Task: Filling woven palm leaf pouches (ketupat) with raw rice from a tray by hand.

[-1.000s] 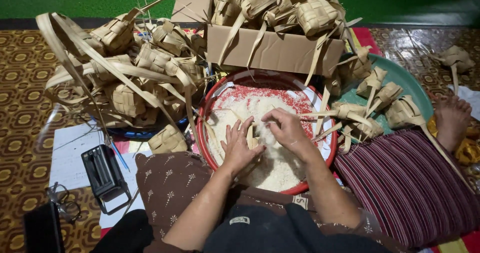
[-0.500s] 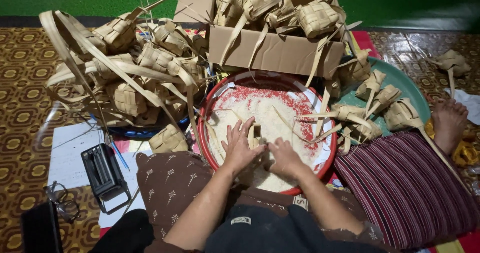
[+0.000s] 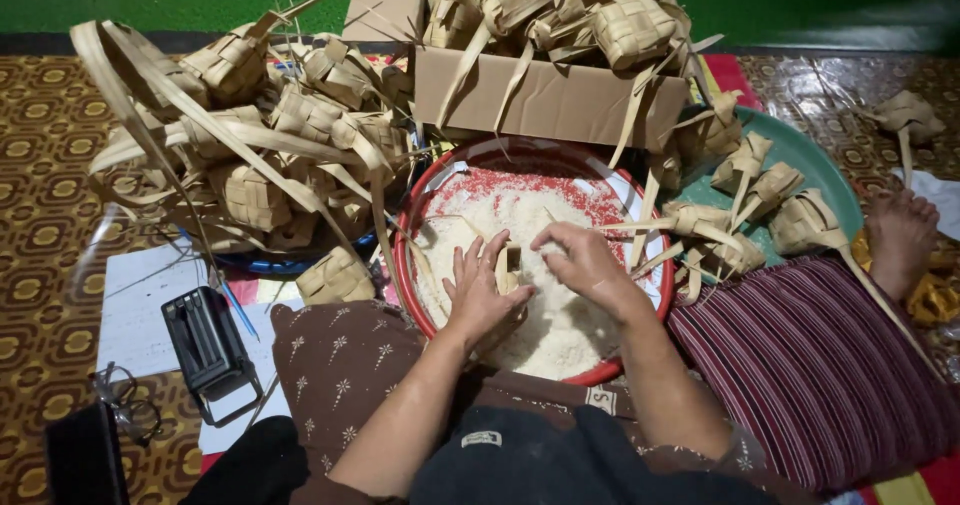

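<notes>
Keep your left hand cupped around the small woven palm-leaf pouch, mouth up over the round red basin of white rice, while your pinched right hand feeds grains in.

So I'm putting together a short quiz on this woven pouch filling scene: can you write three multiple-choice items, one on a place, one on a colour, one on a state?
1. Where does the cardboard box of woven leaf pouches sit?
A. Beyond the basin, on its far side
B. On the person's lap
C. Under the black device

2. What colour is the rim of the basin that holds the rice?
A. Blue
B. Red
C. White

3. What is the left hand doing?
A. Lying flat on the floor
B. Holding a small woven pouch over the rice
C. Gripping a pen

Answers:
1 A: the box stands past the far edge of the basin.
2 B: the rim shows red all around the rice.
3 B: its fingers close around the pouch, and the right hand is pinched just above its opening.
</notes>
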